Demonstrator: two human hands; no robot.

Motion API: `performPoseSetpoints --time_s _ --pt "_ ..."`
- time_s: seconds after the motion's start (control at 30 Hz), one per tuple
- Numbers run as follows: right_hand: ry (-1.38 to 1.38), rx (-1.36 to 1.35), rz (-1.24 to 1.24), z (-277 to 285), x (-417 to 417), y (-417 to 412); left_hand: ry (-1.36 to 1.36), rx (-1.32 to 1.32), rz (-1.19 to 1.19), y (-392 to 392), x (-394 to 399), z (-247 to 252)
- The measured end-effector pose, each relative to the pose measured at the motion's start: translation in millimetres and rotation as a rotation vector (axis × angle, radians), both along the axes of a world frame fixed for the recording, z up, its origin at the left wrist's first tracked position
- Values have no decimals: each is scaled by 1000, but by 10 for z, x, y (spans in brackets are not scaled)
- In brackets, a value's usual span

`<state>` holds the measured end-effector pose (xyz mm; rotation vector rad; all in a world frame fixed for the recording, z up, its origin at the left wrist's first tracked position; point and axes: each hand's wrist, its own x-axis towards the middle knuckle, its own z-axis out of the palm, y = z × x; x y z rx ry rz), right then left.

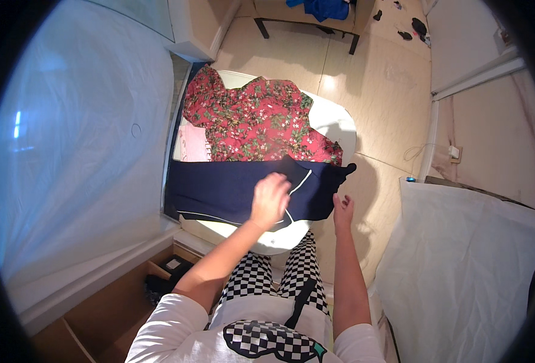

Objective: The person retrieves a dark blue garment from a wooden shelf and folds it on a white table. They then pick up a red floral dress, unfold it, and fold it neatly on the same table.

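Observation:
A navy garment with white piping (222, 186) lies across the near part of a white rounded table (340, 122). My left hand (271, 199) is over it beside the piping, fingers curled and slightly blurred; whether they touch or pinch the cloth is unclear. At the garment's right edge is my right hand (343, 211), fingers apart, with no cloth visibly gripped. Beyond the navy cloth a red floral garment (258, 118) is spread out. A pink cloth with lettering (194, 143) shows at its left, partly covered.
Clear plastic sheeting (90, 136) hangs at the left. An open wooden drawer or compartment (108, 299) with dark items is at lower left. A dark-legged stand (308, 22) bears blue cloth at the top. A white sheet (458, 263) covers something at right, near a plugged-in charger (453, 152).

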<state>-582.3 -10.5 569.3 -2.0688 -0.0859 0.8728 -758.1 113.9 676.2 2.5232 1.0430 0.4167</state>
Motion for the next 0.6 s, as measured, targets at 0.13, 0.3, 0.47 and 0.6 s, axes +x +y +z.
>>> performPoseSetpoints --time_s 0.13,0.3,0.47,0.6 --pt "980 197 -390 -53 -72 -170 340 -171 -271 -406 94 -136" --pt "1133 236 -609 -168 -121 -222 498 -179 -318 -493 30 -243" --pt "1066 579 -633 59 -39 -191 442 -170 -317 -500 5 -180" --pt "894 754 -574 438 -8 -97 334 -195 -308 -515 -43 -168"
